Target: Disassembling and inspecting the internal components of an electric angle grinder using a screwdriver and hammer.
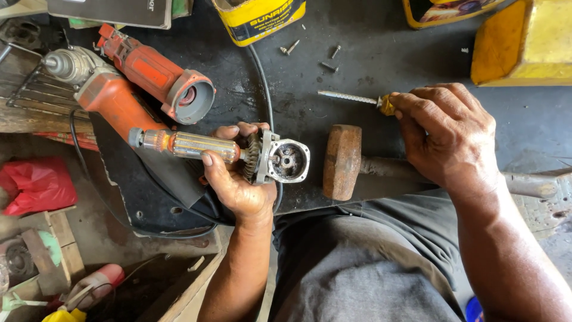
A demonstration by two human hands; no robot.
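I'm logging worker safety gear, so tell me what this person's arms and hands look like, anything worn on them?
Both arms are bare down from the elbow, with no sleeves in view. The left hand and the right hand wear no gloves, rings, watch or wristband. Dark workshop grime marks the fingers and knuckles.

Bright, even daylight falls from above. The dark surface [381, 65] shows a dull sheen and only short, soft shadows beside the things on it. Focus is sharp at centre; the lower corners are slightly softer, with mild wide-angle stretching at the edges.
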